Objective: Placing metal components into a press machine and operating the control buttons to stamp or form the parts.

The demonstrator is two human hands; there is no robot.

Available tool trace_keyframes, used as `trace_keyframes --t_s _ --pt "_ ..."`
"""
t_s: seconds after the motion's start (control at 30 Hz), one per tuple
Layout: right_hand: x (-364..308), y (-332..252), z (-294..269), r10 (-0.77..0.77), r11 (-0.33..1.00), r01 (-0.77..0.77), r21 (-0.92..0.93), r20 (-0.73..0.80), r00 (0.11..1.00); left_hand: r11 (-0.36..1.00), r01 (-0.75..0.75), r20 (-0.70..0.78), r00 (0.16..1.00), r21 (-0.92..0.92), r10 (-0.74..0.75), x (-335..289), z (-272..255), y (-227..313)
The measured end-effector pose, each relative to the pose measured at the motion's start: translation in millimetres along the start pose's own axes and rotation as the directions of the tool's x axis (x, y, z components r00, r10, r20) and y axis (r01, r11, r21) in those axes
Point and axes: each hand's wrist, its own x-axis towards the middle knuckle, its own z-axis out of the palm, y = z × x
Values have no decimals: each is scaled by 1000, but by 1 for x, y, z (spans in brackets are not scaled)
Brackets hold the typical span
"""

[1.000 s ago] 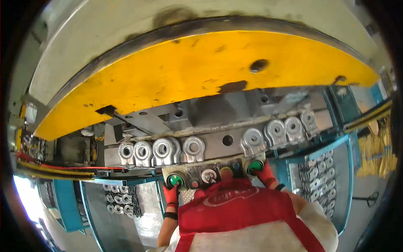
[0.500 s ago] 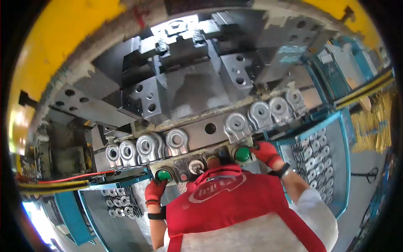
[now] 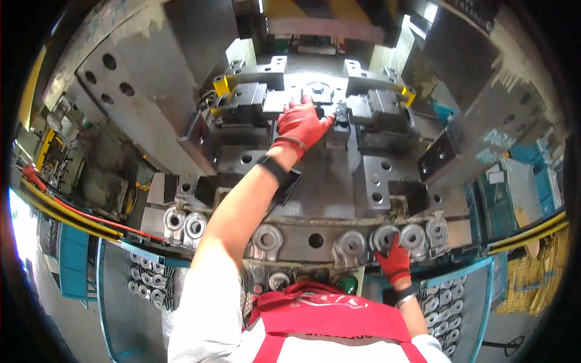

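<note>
Inside press [image 3: 324, 181], one ring [image 3: 327, 91] is sitting by spread, empty-looking left hand [image 3: 301, 124]; out front, more rings [image 3: 267, 254] are seemingly waiting, right hand [image 3: 395, 261] touching one, grip unclear.

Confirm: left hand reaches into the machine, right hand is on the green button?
Not quite: the right hand is at a ring-shaped metal part in the row, not on the green button; the head view shows it. The left hand does reach into the machine.
</note>
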Motion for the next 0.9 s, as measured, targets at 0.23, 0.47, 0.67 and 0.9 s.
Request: trace_keyframes --t_s 0.23,0.47,0.67,0.9 --pt "-2 -6 -4 27 1000 -27 -9 11 1000 977 188 90 976 99 -197 108 88 18" --pt "-2 -13 1 74 992 -71 -101 26 997 993 73 388 916 97 -105 119 49 24" --pt "0 -10 5 74 989 -71 -129 19 997 976 215 132 969 -28 -210 55 -17 29" --pt "4 -6 10 35 988 -40 -146 -37 999 921 -64 115 987 -385 116 -132 -64 -27"
